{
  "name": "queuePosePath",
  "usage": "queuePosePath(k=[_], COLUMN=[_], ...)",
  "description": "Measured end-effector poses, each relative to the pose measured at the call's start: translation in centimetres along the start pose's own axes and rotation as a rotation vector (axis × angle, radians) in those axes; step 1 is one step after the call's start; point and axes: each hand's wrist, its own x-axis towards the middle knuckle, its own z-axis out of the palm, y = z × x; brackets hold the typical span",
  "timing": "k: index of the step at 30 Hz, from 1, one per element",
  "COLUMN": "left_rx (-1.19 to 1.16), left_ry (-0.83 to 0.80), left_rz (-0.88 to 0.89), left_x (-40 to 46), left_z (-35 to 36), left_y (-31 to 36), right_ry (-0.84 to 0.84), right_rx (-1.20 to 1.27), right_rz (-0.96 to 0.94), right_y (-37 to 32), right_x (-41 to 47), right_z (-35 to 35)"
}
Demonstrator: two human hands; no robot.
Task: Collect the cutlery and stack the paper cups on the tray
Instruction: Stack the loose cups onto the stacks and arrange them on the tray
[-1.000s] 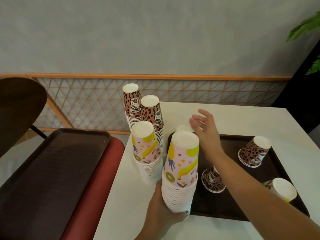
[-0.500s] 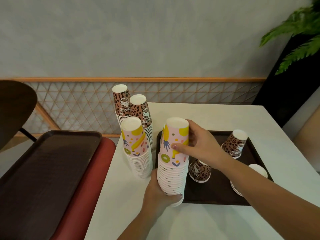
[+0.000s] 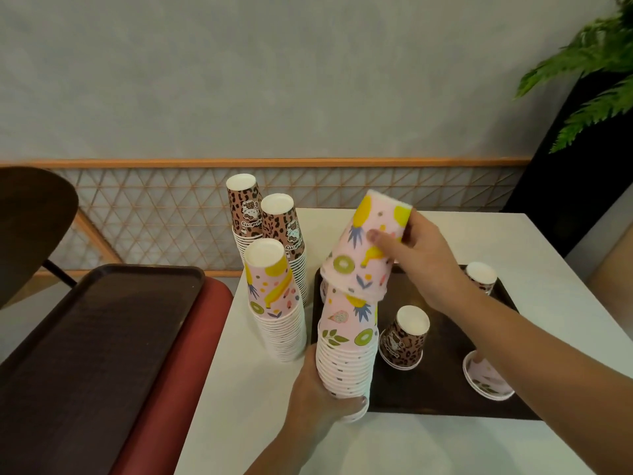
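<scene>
A dark tray (image 3: 442,399) lay on a white bench (image 3: 534,241). At the tray's near left corner, the left hand (image 3: 318,402) gripped the base of a tall stack of pink fruit-print cups (image 3: 346,358). The right hand (image 3: 421,258) held 1 pink cup (image 3: 368,248) tilted, its rim touching the stack's top. On the tray stood 2 upturned leopard-print cups (image 3: 406,337) and 1 pink one (image 3: 486,378). Left of the tray, 3 more stacks (image 3: 277,303) stood on the bench.

Both hands bare: left hand (image 3: 317,402), right hand (image 3: 423,260). Forearms uncovered to frame edge. Short fingernails on both thumbs.
</scene>
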Motion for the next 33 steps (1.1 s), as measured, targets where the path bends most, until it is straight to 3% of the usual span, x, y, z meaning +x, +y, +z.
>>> queuePosePath(k=[4,7,12,16,21,24,26,28,30,33], left_rx=[-0.022,-0.019,-0.019,-0.026,-0.014,-0.019,-0.004,-0.002,-0.018,-0.034], left_ry=[-0.001,-0.003,-0.005,-0.014,-0.004,0.015,0.029,0.037,0.034,0.034], left_rz=[0.020,0.018,0.028,0.041,0.042,0.028,0.010,-0.005,-0.019,-0.026], left_x=[0.5,1.0,2.0,2.7,2.6,2.5,2.3,2.1,1.8,1.3], left_z=[-0.2,-0.3,-0.4,-0.3,-0.7,-0.7,-0.6,-0.4,-0.2,0.1], left_y=[-0.6,-1.0,-1.3,-1.4,-1.6,-1.3,-0.9,-0.7,-0.4,-0.1], right_ry=[0.217,0.315,0.326,0.224,-0.070,0.065,0.093,-0.044,-0.184,-0.225], right_rx=[0.282,0.145,-0.083,-0.271,-0.406,-0.302,-0.077,0.044,-0.043,-0.176], right_rz=[0.054,0.052,0.089,0.052,0.136,0.051,-0.027,-0.033,-0.002,0.064], right_y=[0.7,3.1,8.0,10.8,11.9,9.8,7.4,5.4,4.5,4.5], right_x=[4.0,6.5,8.2,8.8,8.3,6.5,4.4,2.0,-0.4,-2.3], right_z=[-0.1,0.7,2.4,2.8,3.0,2.6,2.0,1.5,1.4,1.5])
